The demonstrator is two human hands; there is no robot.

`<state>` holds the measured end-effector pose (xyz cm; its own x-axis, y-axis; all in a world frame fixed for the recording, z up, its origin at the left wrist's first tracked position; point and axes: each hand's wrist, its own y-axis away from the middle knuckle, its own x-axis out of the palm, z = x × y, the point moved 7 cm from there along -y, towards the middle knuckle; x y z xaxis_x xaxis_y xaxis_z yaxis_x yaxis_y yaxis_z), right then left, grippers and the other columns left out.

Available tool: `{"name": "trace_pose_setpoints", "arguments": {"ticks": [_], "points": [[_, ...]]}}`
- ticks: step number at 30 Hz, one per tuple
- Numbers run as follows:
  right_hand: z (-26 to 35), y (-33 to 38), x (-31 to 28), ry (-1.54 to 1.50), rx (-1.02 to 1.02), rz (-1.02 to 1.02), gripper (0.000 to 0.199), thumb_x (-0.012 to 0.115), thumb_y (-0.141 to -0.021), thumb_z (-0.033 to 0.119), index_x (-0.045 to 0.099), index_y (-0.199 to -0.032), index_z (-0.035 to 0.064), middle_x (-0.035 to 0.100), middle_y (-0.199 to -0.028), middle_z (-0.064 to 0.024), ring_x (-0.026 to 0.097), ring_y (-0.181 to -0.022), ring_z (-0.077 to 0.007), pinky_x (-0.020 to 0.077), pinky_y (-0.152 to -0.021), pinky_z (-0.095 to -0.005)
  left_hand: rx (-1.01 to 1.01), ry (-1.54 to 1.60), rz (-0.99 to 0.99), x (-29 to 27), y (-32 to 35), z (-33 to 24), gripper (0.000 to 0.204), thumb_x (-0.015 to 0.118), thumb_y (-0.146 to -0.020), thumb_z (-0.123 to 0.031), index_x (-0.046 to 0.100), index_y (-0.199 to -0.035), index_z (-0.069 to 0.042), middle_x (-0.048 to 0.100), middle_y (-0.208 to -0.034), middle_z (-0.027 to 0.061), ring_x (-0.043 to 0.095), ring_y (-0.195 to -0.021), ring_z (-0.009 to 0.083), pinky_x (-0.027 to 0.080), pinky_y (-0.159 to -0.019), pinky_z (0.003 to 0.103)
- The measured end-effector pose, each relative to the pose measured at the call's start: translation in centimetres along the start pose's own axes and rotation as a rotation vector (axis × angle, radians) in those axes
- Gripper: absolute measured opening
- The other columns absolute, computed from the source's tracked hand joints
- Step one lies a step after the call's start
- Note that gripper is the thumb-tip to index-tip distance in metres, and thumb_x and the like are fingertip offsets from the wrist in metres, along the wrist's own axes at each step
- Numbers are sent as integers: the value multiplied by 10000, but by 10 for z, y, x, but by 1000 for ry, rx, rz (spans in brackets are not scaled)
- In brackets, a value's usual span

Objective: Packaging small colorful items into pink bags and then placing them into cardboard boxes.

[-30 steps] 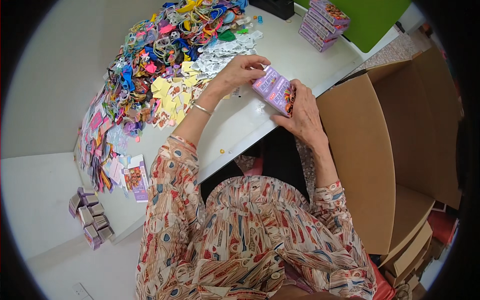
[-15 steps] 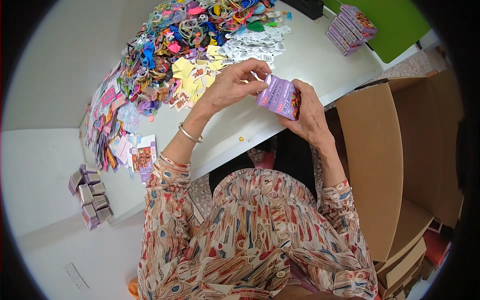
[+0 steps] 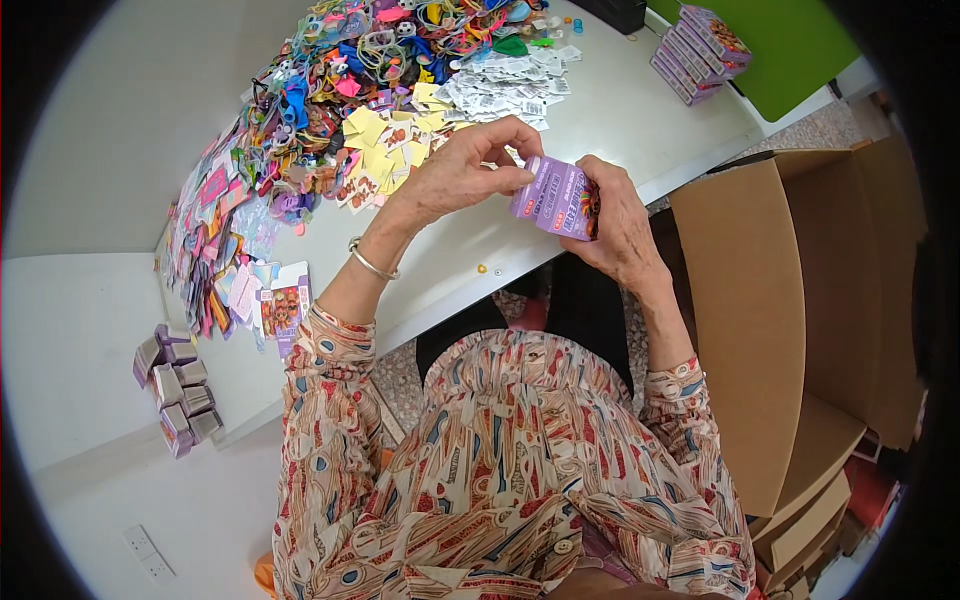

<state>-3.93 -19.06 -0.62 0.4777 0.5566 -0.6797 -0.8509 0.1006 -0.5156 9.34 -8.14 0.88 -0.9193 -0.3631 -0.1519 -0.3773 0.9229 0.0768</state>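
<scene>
A small purple carton box (image 3: pixel 553 196) with printed sides is held above the white table. My right hand (image 3: pixel 620 225) wraps round its right side, fingers along the top edge and thumb underneath. At the box's left end, my left hand (image 3: pixel 475 170) has its thumb and index finger pressed to the end panel. What lies behind the left fingertips is hidden. Left of my hands lie a pile of yellow cards with small pictures (image 3: pixel 375 150) and a heap of white printed slips (image 3: pixel 505 82).
A large heap of colourful trinkets (image 3: pixel 370 55) covers the far left of the table (image 3: pixel 445 275). Several purple boxes (image 3: pixel 695 60) are stacked at the far right by a green board (image 3: pixel 775 60). An opened carton (image 3: pixel 282 305) lies left. A big cardboard box (image 3: pixel 745 330) stands at right.
The white flap that stood up at the box's left end no longer shows. My left fingers press against that end, and the box has barely moved.
</scene>
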Motion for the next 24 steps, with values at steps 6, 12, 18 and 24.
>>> {"name": "trace_pose_setpoints", "arguments": {"ticks": [6, 12, 18, 24], "points": [[-1, 1, 1, -7, 21, 7, 826, 811, -576, 31, 386, -1283, 74, 536, -1153, -136, 546, -1048, -353, 477, -875, -415, -27, -24, 41, 1, -4, 2, 210, 663, -851, -72, 591, -1049, -62, 582, -979, -23, 581, -816, 64, 520, -767, 250], [-4, 2, 1, -19, 8, -8, 880, 836, -523, 38, 369, -1268, 30, 510, -1134, -168, 515, -1028, -375, 442, -889, -429, -35, -8, -56, 5, -2, 1, 240, 665, -864, -78, 638, -1101, -46, 619, -1012, -7, 590, -839, 70, 516, -777, 243], [-6, 4, 5, -52, 36, -8, 826, 803, -554, 39, 378, -1261, 18, 511, -1118, -171, 518, -1017, -371, 443, -883, -423, 67, -102, -179, 11, 1, 11, 309, 649, -891, -80, 653, -1198, -48, 652, -1102, 49, 598, -905, 93, 513, -789, 236], [-11, 5, 8, -9, 72, -58, 796, 777, -578, 54, 386, -1269, 5, 520, -1086, -179, 521, -1000, -369, 449, -874, -419, 278, -480, -361, 28, -1, 9, 357, 630, -894, -84, 629, -1252, -86, 636, -1191, 116, 602, -1026, 202, 470, -921, 305]]}}
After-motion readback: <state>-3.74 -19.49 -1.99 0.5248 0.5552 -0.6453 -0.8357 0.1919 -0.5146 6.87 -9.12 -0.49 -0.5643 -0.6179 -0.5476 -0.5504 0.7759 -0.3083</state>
